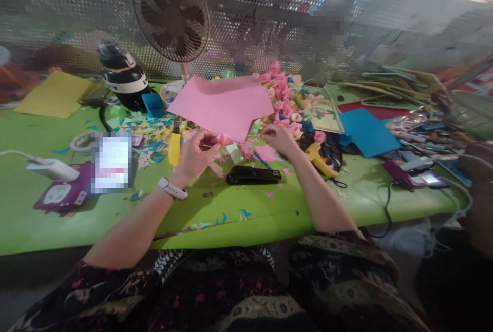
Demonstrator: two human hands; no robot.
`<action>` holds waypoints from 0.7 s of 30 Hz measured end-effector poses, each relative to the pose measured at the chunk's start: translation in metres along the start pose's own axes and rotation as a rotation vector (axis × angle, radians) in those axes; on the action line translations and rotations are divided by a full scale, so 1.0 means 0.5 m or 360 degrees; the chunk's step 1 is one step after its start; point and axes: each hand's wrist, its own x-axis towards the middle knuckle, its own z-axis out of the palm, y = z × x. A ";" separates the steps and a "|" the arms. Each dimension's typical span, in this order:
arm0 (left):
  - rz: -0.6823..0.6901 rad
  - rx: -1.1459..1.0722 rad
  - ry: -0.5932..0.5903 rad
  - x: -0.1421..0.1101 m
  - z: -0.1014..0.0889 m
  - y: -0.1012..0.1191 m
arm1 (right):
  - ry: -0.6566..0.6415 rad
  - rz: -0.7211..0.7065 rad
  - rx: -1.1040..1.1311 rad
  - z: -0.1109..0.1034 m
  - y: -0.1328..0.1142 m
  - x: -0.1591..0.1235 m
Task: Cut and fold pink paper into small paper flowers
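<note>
My left hand point(197, 153), with a white band on the wrist, is closed, its fingertips pinching a small folded pink paper flower point(222, 139). My right hand point(280, 138) hovers to the right of it, fingers curled together; whatever is in them, if anything, is too small to make out. Behind both hands lies a large pink paper sheet point(223, 103). A black stapler point(252, 175) rests in front of them. Between the hands are a pale green paper piece point(234, 153) and pink scraps. A yellow-handled tool point(174, 148) lies beside my left hand.
Pink and peach paper flowers point(283, 91) are heaped behind my right hand. A yellow tool point(321, 160) and blue paper point(367, 131) lie to the right. At left stand a black bottle point(127, 83), a fan point(171, 11) and a phone point(111, 162). Another person's arm point(479, 188) is at far right.
</note>
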 end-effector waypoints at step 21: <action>0.0044 -0.0006 -0.0027 -0.002 0.000 0.008 | -0.0401 -0.0212 -0.0407 -0.026 -0.049 -0.022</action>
